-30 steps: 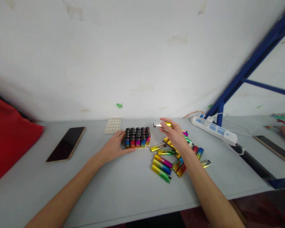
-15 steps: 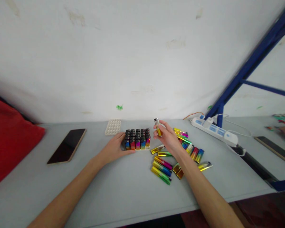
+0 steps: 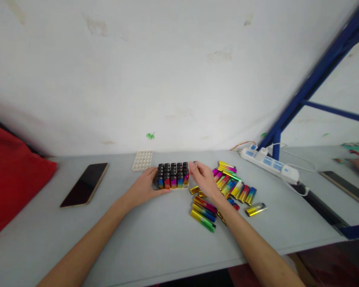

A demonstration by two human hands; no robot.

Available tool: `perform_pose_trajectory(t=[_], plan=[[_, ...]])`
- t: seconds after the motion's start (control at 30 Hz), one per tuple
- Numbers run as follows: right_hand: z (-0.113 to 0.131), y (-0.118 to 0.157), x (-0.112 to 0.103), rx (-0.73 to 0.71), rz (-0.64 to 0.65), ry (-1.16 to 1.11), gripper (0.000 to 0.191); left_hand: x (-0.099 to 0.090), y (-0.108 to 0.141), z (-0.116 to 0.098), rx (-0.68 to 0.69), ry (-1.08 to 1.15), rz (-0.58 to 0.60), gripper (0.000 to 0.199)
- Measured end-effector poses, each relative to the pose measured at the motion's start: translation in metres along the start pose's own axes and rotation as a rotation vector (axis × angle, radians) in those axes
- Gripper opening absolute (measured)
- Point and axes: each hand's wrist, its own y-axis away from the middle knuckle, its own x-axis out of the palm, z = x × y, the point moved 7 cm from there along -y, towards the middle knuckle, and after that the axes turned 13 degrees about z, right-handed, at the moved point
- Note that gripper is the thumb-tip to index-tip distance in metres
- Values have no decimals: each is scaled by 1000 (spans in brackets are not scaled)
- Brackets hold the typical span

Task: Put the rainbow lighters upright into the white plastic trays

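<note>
Rows of upright, black-topped colourful lighters point(image 3: 173, 175) stand packed together on a white tray point(image 3: 179, 188). My left hand point(image 3: 146, 185) is curved around the left side of this block, thumb along the front edge. At the block's right end, my right hand point(image 3: 204, 179) has its fingers pinched on a lighter point(image 3: 194, 163), mostly hidden by the fingers, only its metal top showing. Loose shiny lighters point(image 3: 203, 211) in yellow, green, blue and pink lie below and to the right of my right hand, some under the forearm.
Behind the block lies a white tray with round holes point(image 3: 143, 160). A dark phone point(image 3: 85, 185) and red cloth point(image 3: 14, 175) are left. A white power strip point(image 3: 269, 163), blue frame point(image 3: 305, 89) and second dark device point(image 3: 345, 187) are right.
My right hand has moved left and slightly down with the lighter, from above the loose ones to the block's right end. My left hand has stayed in place.
</note>
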Motion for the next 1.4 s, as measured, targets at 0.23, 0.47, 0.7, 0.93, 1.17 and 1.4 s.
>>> perform_pose_trajectory(t=[0.23, 0.47, 0.7, 0.93, 1.17, 1.4], plan=[[1, 1, -4, 87, -78, 57, 56, 1, 0, 3, 26, -21, -36, 85], [2, 0, -1, 78, -49, 52, 54, 2, -1, 1, 27, -11, -16, 86], [24, 6, -12, -125, 37, 107, 48, 0, 0, 0, 7, -5, -26, 84], [29, 8, -19, -199, 117, 262, 53, 2, 1, 4, 1, -12, -33, 87], [20, 7, -20, -114, 286, 131, 53, 4, 1, 5, 10, -15, -35, 83], [14, 6, -20, -107, 328, 159, 38, 4, 1, 5, -5, -1, -26, 85]])
